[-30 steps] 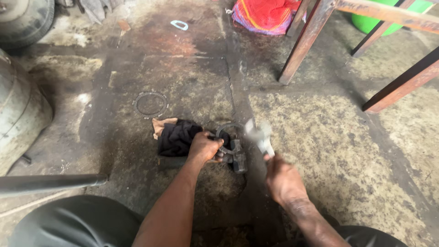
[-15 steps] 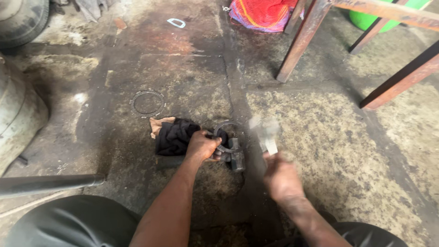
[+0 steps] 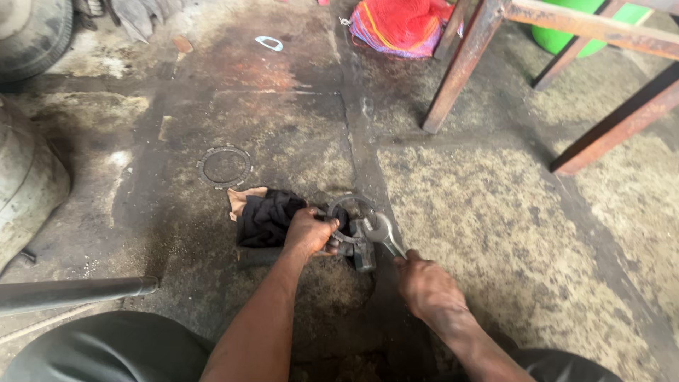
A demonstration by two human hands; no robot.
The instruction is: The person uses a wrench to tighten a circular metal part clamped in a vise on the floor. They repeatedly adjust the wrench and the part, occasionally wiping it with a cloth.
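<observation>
Left hand (image 3: 309,233) steadies metal part (image 3: 353,244); right hand (image 3: 426,288) grips wrench (image 3: 382,232).

Dull greasy metal part (image 3: 353,244), shiny steel wrench (image 3: 382,232), black cloth rag (image 3: 265,216), rough concrete floor (image 3: 495,226)

The right hand (image 3: 426,286) has come down — its wrench (image 3: 382,232), raised and blurred above the dark metal part (image 3: 357,247) a moment ago, now rests its head against that part, close beside it.
</observation>
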